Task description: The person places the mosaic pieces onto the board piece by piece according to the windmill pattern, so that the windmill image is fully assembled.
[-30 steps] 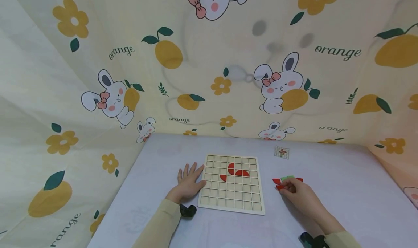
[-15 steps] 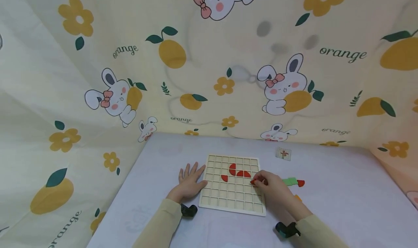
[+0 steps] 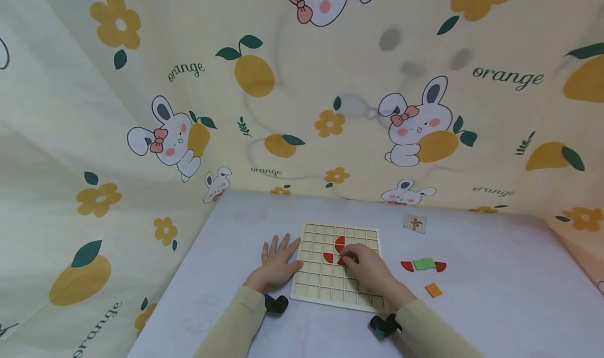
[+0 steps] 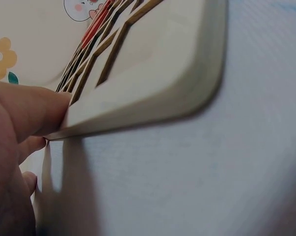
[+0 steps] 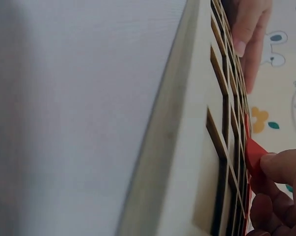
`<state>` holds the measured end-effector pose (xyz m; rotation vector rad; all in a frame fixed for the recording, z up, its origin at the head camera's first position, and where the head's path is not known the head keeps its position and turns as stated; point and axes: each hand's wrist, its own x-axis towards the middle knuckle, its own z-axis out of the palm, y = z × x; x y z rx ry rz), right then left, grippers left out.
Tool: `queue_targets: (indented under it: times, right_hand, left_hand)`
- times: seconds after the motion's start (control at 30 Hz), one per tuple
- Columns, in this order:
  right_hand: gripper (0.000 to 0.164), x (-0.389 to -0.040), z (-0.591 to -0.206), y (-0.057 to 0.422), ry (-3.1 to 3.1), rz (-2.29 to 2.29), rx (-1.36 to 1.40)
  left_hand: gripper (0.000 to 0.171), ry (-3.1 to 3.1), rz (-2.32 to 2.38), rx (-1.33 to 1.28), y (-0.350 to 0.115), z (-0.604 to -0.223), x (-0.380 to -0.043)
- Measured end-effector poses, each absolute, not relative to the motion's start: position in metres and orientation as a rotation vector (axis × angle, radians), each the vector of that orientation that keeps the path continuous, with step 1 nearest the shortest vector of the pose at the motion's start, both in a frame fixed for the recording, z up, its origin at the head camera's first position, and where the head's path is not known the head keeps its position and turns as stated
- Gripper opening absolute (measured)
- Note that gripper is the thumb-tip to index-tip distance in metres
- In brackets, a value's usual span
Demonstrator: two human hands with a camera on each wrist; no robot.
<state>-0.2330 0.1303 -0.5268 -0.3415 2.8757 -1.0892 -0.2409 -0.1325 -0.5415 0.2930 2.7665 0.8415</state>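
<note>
A pale wooden grid board (image 3: 313, 290) lies on the table. My left hand (image 3: 276, 266) rests at its left edge, fingers spread, the thumb touching the rim. Over the middle of the grid, my right hand (image 3: 373, 271) pinches a red quarter-circle tile (image 5: 255, 156) between thumb and fingers. The tile is tilted in the right wrist view, close to the cells. Red tiles (image 3: 341, 240) sit in cells just above it, and another red quarter-circle (image 3: 327, 257) lies to its left. My right hand covers the cells where other red tiles lay.
Right of the board lie a red quarter-circle (image 3: 407, 266), green tiles (image 3: 424, 264), another red quarter-circle (image 3: 441, 267) and an orange square (image 3: 433, 290). Farther back is a small printed card (image 3: 415, 223) with a gridded pattern. A printed cloth (image 3: 302, 96) hangs behind the table.
My right hand has picked up a red quarter-circle tile from the group on the right and carried it left over the board's middle. The left hand stays at the board's edge.
</note>
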Motion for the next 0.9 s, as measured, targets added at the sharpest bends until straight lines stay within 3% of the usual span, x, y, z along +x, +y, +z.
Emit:
queue_targets:
  times: [0.9]
  right_hand:
    - [0.020, -0.230, -0.529, 0.123, 2.934, -1.027, -0.332]
  left_hand:
    - [0.064, 2.766, 0.854, 0.276, -0.131, -0.544, -0.240]
